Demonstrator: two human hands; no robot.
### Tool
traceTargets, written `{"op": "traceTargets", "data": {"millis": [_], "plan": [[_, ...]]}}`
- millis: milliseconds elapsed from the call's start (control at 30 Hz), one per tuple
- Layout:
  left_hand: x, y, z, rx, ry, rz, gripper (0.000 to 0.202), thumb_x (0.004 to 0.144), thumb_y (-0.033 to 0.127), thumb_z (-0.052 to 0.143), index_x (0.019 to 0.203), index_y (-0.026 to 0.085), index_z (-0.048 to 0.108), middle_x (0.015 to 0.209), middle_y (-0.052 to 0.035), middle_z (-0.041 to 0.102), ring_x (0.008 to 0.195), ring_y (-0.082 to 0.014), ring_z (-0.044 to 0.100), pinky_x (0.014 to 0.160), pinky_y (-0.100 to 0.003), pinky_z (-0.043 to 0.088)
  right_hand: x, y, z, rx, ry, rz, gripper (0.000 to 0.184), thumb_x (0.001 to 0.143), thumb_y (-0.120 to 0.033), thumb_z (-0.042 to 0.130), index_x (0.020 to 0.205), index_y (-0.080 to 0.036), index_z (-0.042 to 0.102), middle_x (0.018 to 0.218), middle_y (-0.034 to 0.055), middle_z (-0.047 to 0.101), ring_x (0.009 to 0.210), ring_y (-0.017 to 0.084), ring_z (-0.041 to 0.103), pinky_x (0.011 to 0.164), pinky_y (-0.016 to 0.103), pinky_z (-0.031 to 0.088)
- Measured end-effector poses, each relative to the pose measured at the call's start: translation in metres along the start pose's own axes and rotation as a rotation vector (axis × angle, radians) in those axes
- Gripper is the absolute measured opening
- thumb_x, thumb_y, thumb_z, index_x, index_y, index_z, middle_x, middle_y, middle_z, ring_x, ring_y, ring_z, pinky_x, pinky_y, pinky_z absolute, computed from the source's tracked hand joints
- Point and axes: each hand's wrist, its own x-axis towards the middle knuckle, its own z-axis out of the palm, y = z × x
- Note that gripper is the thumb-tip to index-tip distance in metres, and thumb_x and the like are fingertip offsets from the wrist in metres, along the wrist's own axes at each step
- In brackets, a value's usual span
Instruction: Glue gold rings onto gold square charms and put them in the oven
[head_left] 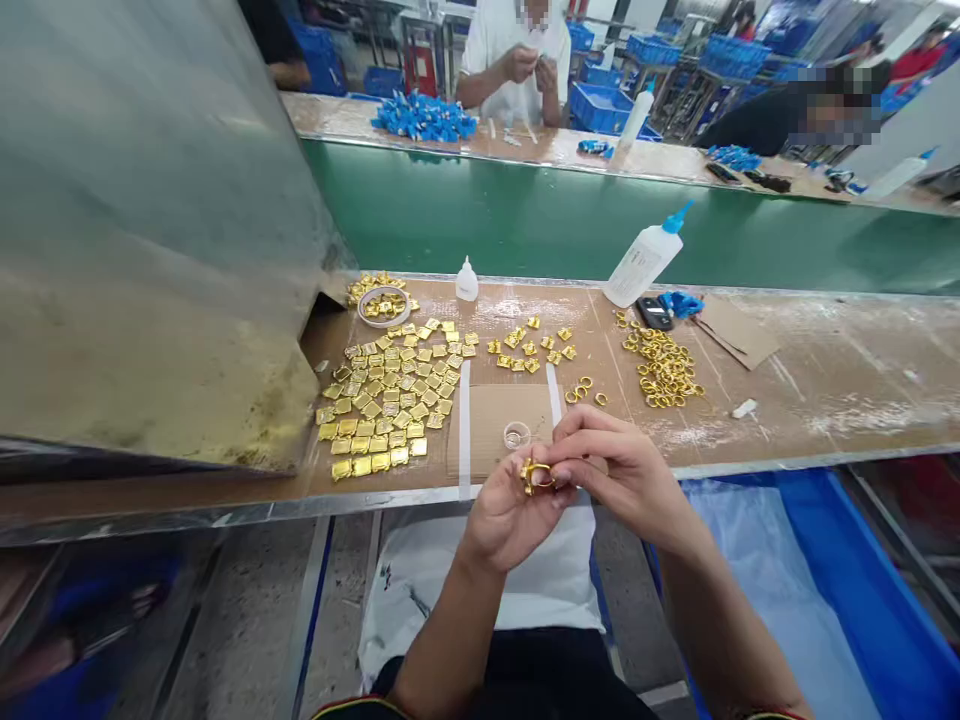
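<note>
A gold ring (531, 483) is held in front of me, just over the near edge of the bench. My left hand (501, 515) is closed around it, palm up, while the fingertips of my right hand (622, 470) pinch its right side. Behind my fingers lies a cardboard pad (499, 410) with white tape strips, bearing a small clear round dish (516, 434). Left of the pad, many square gold plates (390, 385) are laid in rows. A heap of gold ring bands (667, 370) sits to the right, with several loose bands (585, 390) closer to my right hand.
Small square gold pieces (529, 345) lie beyond the pad. A little white bottle (466, 280) and a larger blue-tipped bottle (643, 262) stand at the back. On the left rises a metal housing (150, 220). Past the green belt (480, 215), a person (517, 60) works with both hands.
</note>
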Motion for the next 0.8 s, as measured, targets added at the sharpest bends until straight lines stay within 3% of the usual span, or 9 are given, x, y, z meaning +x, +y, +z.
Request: {"op": "traceTargets", "data": {"millis": [167,300,433,667,800], "plan": [[-0.003,0.001,0.003,0.007,0.009,0.038,0.040,0.069,0.036,0.097,0.068,0.015,0.064,0.069,0.0032,0.051,0.071,-0.0128,0.050,0.065,-0.026,0.040,0.004,0.004,0.006,-0.051,0.029,-0.038,0.011,0.098,-0.025,0.071,0.093,-0.025,0.081,0.087,0.0030,0.070,0.081,0.017,0.068,0.074,0.029,0.057],[-0.007,0.002,0.008,0.002,0.004,0.031,0.036,0.074,0.032,0.094,0.069,0.015,0.062,0.071,0.0026,0.052,0.071,-0.0133,0.050,0.065,-0.027,0.039,0.001,0.003,0.010,-0.110,0.062,-0.093,0.013,0.099,-0.022,0.069,0.094,-0.025,0.080,0.088,0.0032,0.070,0.081,0.017,0.068,0.072,0.029,0.057],[-0.008,0.002,0.011,-0.020,0.004,0.012,0.036,0.070,0.028,0.097,0.069,0.015,0.063,0.072,0.0026,0.054,0.071,-0.0124,0.050,0.065,-0.026,0.038,-0.001,0.001,0.012,-0.141,0.094,-0.121,0.016,0.099,-0.018,0.066,0.096,-0.025,0.080,0.087,0.0028,0.070,0.079,0.016,0.067,0.069,0.029,0.056],[-0.007,0.001,0.010,-0.074,0.040,0.004,0.029,0.071,0.021,0.096,0.072,0.013,0.068,0.072,0.0020,0.058,0.071,-0.0120,0.053,0.064,-0.025,0.041,-0.002,0.003,0.016,-0.112,0.133,-0.050,0.016,0.101,-0.026,0.066,0.093,-0.024,0.080,0.084,0.0028,0.071,0.074,0.016,0.067,0.066,0.028,0.057],[-0.007,0.002,0.012,-0.111,0.099,-0.008,0.025,0.083,0.022,0.087,0.070,0.013,0.068,0.074,-0.0001,0.060,0.070,-0.0130,0.055,0.062,-0.026,0.040,-0.007,0.006,0.021,-0.077,0.211,-0.022,0.012,0.099,-0.027,0.069,0.091,-0.023,0.077,0.084,0.0032,0.072,0.075,0.016,0.070,0.066,0.028,0.058]]}}
